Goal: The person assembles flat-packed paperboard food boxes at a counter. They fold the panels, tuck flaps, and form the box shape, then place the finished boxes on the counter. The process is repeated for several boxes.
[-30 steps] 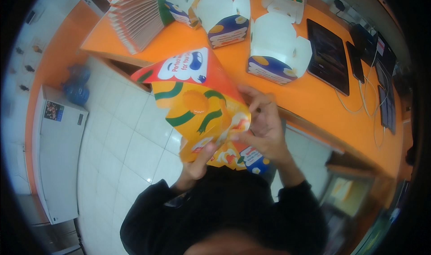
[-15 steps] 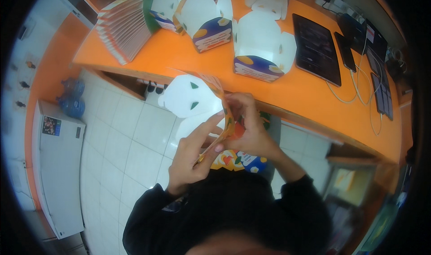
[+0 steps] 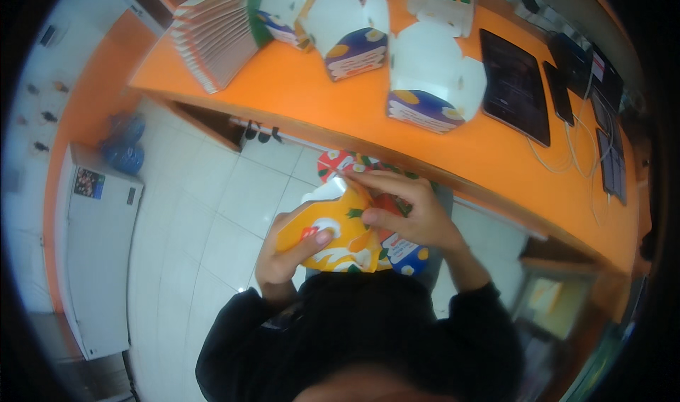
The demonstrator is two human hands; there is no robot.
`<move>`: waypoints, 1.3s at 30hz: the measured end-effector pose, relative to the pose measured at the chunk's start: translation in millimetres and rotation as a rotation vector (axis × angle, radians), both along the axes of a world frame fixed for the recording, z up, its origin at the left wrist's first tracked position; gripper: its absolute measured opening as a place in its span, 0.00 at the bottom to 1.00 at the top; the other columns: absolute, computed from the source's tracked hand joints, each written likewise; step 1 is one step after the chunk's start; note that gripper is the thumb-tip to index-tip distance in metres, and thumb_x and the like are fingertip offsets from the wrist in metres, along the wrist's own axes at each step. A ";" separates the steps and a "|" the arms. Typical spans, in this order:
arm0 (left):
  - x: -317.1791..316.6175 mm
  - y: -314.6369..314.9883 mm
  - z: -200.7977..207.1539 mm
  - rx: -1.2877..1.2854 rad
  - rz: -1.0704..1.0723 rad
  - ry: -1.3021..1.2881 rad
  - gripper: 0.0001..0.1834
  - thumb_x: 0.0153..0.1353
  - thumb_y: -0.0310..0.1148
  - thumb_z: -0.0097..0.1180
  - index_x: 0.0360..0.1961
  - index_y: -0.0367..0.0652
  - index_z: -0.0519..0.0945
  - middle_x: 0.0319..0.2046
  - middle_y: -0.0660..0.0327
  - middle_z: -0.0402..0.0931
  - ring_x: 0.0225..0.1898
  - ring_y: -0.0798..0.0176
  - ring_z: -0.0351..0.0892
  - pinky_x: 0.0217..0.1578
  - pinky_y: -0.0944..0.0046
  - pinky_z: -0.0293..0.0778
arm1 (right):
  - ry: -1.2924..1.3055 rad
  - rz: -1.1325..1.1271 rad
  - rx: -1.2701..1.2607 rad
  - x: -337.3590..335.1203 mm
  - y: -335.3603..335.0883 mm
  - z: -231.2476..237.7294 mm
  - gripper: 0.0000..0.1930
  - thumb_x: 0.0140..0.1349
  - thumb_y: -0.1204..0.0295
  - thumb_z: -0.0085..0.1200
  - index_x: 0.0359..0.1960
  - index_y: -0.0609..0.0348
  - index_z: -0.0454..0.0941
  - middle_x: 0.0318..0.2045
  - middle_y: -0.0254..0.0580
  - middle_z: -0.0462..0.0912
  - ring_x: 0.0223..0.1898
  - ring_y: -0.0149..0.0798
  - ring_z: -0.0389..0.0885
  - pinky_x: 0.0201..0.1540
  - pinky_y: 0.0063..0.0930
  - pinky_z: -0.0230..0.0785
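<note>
A yellow-orange printed cardboard food box (image 3: 343, 242), partly folded, is held in front of my body below the table edge. My left hand (image 3: 280, 260) grips its left side, thumb on the printed face and fingers hidden behind. My right hand (image 3: 425, 214) has thumb and fingers at the box's upper right edge, where a bit of white inner side shows. Under my right hand, red and blue printed cartons (image 3: 404, 250) lie on my lap, partly covered.
On the orange table (image 3: 297, 97) stand several open boxes, including a white-and-purple one (image 3: 428, 108). A stack of flat cartons (image 3: 216, 44) is at the left, a tablet (image 3: 516, 87) and phones with cables at the right. A white fridge (image 3: 99, 253) stands far left.
The box has turned so its yellow printed face shows instead of its white inside. It has come lower, closer to my body. My right hand has shifted along its edge.
</note>
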State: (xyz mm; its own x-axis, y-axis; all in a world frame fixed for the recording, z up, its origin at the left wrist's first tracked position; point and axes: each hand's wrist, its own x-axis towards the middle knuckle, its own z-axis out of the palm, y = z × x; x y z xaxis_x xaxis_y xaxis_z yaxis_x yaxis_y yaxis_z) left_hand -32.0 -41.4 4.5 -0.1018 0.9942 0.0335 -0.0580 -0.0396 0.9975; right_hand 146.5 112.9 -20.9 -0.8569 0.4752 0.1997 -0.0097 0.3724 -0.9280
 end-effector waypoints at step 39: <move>21.0 18.8 -36.2 0.338 -0.019 0.045 0.09 0.58 0.14 0.48 0.35 0.37 0.65 0.52 0.41 0.74 0.46 0.64 0.77 0.46 0.67 0.71 | 0.280 -0.269 0.057 0.5 -16.7 9.5 0.29 0.55 0.68 0.64 0.60 0.58 0.71 0.62 0.49 0.70 0.68 0.44 0.60 0.68 0.43 0.51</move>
